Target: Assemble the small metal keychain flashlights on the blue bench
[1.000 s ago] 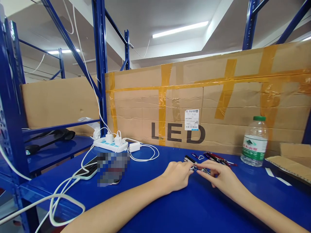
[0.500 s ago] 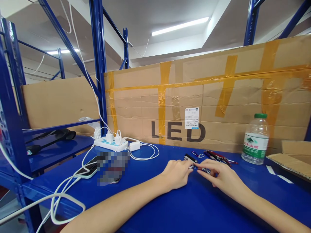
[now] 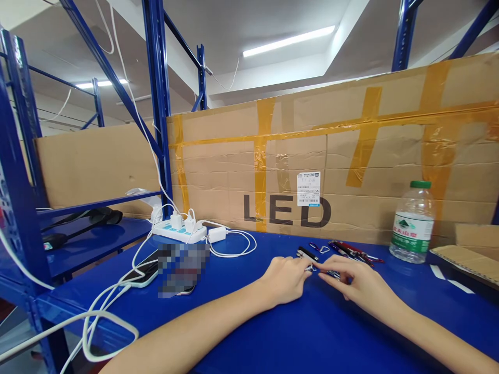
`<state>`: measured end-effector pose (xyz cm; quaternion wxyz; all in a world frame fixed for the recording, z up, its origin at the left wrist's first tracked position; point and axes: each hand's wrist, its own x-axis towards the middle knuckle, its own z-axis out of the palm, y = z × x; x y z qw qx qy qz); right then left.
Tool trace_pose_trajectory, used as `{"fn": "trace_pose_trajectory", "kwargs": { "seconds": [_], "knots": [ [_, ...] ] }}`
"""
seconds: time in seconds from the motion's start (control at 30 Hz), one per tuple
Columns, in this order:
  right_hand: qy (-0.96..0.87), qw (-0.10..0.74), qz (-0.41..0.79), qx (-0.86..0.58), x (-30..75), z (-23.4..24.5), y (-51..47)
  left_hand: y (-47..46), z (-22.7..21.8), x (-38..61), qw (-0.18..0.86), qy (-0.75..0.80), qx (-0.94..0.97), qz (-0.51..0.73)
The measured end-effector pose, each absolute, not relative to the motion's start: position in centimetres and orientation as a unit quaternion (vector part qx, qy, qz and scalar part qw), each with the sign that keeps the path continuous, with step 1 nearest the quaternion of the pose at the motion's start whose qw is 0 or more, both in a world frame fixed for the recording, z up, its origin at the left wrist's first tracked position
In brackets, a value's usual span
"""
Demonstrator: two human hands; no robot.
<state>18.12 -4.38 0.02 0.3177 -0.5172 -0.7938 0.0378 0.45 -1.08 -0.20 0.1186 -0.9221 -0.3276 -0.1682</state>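
Note:
My left hand point(image 3: 286, 280) is closed, its fingertips around a small shiny metal ring or clip point(image 3: 311, 268); its exact kind is too small to tell. My right hand point(image 3: 356, 278) pinches from the other side, thumb and forefinger close to the left fingertips. A dark, shiny stick-like piece point(image 3: 333, 274) shows between the right fingers, mostly covered by them. Just behind the left hand lies a black, pen-like cylinder point(image 3: 307, 253). Beyond it is a carabiner point(image 3: 320, 249), dark blue and silver. Several slim red and dark pen-like pieces point(image 3: 353, 251) lie in a heap behind the right hand.
A green-capped plastic bottle point(image 3: 413, 223) stands to the right, near an open cardboard box point(image 3: 468, 257) and white paper strips point(image 3: 452, 280). To the left are a power strip point(image 3: 177, 231), white cables point(image 3: 105, 291) and a phone point(image 3: 146, 270). A large carton point(image 3: 226, 171) stands behind the blue table.
Both hands stay almost in place, fingertips still together. The right fingers have shifted slightly over the dark stick-like piece. The whole view has moved a little.

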Motion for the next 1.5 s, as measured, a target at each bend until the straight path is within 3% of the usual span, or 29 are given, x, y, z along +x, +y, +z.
{"fn": "trace_pose_trajectory", "kwargs": {
  "seconds": [0.87,1.17,1.5],
  "knots": [
    [-0.809,0.297,-0.005,-0.507,18.19,-0.09,-4.40,-0.65,-0.68,0.39,0.133,-0.315,-0.920,-0.189],
    [-0.763,0.375,0.154,-0.503,18.35,-0.53,-3.70,-0.78,-0.36,0.33,0.112,-0.288,-0.933,-0.186],
    [-0.745,0.401,0.206,-0.491,18.25,-0.48,-3.68,-0.97,-0.32,0.31,0.102,-0.282,-0.933,-0.196]
  ]
}}
